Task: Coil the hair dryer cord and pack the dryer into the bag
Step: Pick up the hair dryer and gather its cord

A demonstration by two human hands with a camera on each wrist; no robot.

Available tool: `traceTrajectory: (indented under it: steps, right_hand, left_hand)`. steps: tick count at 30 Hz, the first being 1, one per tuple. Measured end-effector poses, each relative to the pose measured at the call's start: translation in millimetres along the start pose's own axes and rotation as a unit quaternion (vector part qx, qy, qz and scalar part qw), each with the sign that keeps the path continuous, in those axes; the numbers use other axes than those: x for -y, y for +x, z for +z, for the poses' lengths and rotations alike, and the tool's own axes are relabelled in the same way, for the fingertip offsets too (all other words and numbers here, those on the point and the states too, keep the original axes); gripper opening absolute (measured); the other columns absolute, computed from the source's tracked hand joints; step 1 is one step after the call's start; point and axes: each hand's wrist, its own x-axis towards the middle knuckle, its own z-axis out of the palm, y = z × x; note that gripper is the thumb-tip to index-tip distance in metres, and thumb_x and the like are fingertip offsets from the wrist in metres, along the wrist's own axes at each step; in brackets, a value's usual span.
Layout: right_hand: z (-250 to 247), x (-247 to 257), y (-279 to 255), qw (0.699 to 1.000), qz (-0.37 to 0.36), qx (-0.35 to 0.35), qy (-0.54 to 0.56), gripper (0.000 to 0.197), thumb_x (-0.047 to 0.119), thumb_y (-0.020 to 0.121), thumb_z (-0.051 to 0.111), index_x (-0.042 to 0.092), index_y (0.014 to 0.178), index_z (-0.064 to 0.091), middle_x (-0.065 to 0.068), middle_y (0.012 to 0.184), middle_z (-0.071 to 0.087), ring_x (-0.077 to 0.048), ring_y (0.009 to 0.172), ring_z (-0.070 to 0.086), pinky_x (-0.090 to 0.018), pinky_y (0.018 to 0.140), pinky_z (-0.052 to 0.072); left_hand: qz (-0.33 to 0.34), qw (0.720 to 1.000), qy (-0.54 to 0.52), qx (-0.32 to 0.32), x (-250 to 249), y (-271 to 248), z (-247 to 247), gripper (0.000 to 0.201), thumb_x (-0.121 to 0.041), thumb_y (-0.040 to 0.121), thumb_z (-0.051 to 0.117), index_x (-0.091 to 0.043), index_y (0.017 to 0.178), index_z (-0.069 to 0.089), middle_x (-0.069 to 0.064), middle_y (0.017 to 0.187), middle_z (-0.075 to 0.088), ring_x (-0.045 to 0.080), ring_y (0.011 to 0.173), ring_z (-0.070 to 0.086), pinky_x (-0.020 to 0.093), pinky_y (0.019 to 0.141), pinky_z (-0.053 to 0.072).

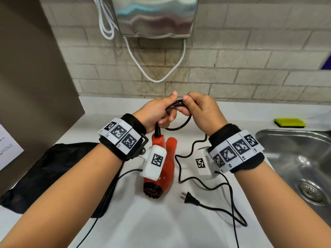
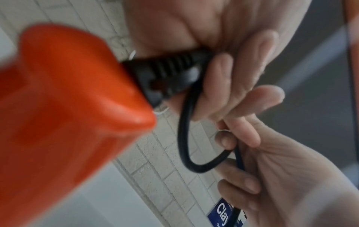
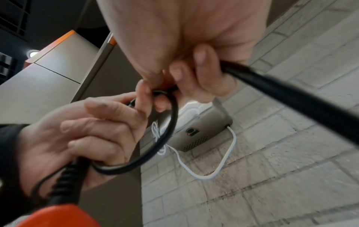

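A red hair dryer (image 1: pixel 162 169) hangs nozzle-down over the white counter, partly hidden by my left wrist camera. Its black cord (image 1: pixel 180 126) leaves the handle through a ribbed sleeve (image 2: pixel 172 72) and makes one small loop between my hands. My left hand (image 1: pixel 161 110) grips the cord near the handle (image 3: pixel 58 218). My right hand (image 1: pixel 195 106) pinches the same loop right beside it. The rest of the cord (image 1: pixel 189 153) trails down to the counter and ends in a two-pin plug (image 1: pixel 188 196). A black bag (image 1: pixel 53 172) lies flat on the left.
A steel sink (image 1: pixel 304 167) is sunk into the counter at the right, with a yellow sponge (image 1: pixel 290 122) behind it. A metal wall dispenser (image 1: pixel 154 15) with a white cable (image 1: pixel 157 72) hangs above on the tiled wall. A paper sheet (image 1: pixel 7 145) sits at far left.
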Motion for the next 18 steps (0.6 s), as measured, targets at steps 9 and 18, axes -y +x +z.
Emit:
traceTrajectory:
  steps: [9,18]
  right_hand:
    - [-0.3,-3.8,-2.5,0.999,-0.052,-0.008,0.007,0.016,0.010,0.091,0.047,0.009,0.080,0.058,0.015,0.057,0.051,0.007,0.055,0.051,-0.016,0.058,0.038]
    - [-3.0,0.6,-0.8,0.997,-0.064,0.008,0.041,0.015,0.008,0.089,0.051,0.015,0.085,0.063,0.005,0.059,0.059,-0.001,0.059,0.053,-0.006,0.060,0.038]
  left_hand:
    - [-0.040,0.998,0.010,0.040,-3.7,-0.9,-1.3,0.051,-0.036,0.100,0.022,-0.009,0.080,0.059,-0.009,0.043,0.040,0.001,0.030,0.024,0.015,0.034,0.018]
    - [-0.056,0.997,0.026,0.044,-5.6,-0.8,0.5,0.047,-0.033,0.100,0.024,-0.010,0.072,0.054,-0.009,0.037,0.033,0.001,0.029,0.024,0.013,0.030,0.018]
